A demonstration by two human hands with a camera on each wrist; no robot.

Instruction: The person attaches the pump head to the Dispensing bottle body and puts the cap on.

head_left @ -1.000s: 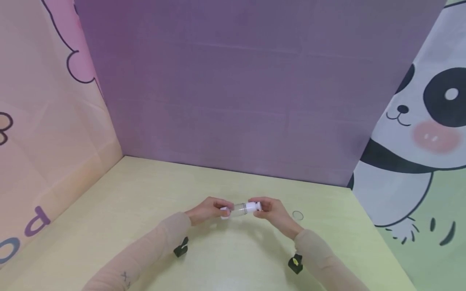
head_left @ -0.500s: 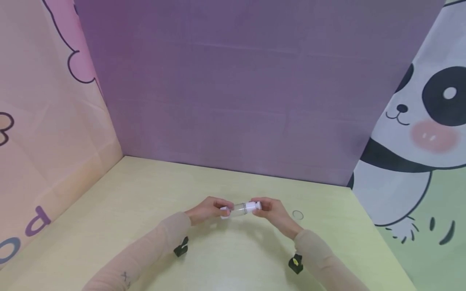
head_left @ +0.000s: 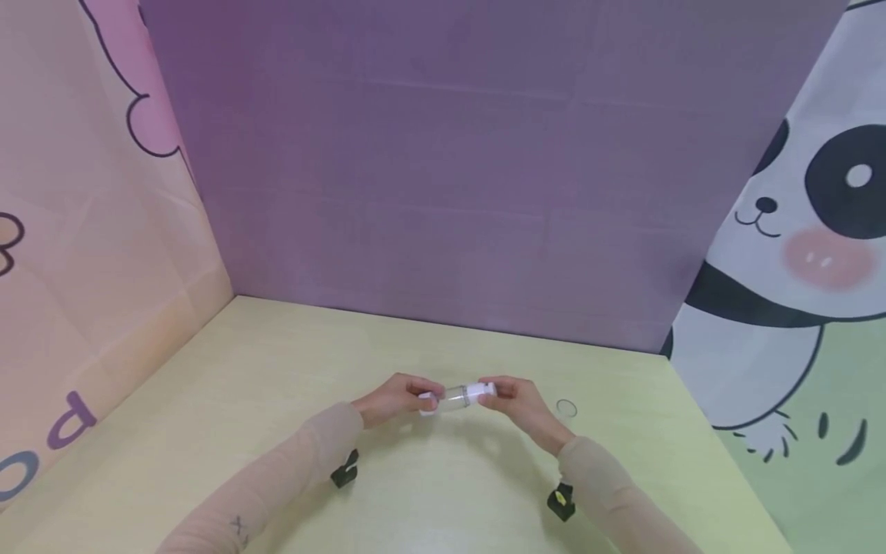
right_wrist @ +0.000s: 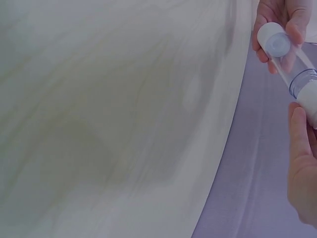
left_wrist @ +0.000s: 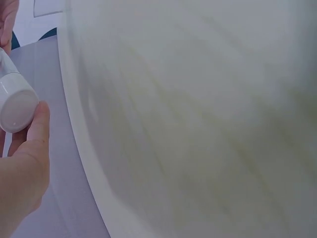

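Observation:
A clear cylindrical bottle [head_left: 454, 398] with white ends is held lengthwise between my two hands, tilted a little up to the right. My left hand [head_left: 396, 402] grips the white base [left_wrist: 19, 110] at its left end, thumb in front and fingers behind. At the other end my right hand [head_left: 517, 403] pinches the white top [right_wrist: 309, 101] between thumb and fingers. Through the clear wall, the right wrist view shows a pale round disc [right_wrist: 278, 44] inside at the base end. A ridged clear collar [right_wrist: 300, 82] sits under the white top.
A thin ring [head_left: 567, 401] lies on the pale wooden table [head_left: 429, 492], right of my right hand. Black wrist mounts [head_left: 344, 469] hang below both sleeves. A purple backdrop [head_left: 443, 192] stands behind, with a panda-print cloth [head_left: 747, 362] at the right.
The right thumb and fingers have shifted slightly along the white top, and the top's dark mark shows less. My left hand and the bottle stay in place.

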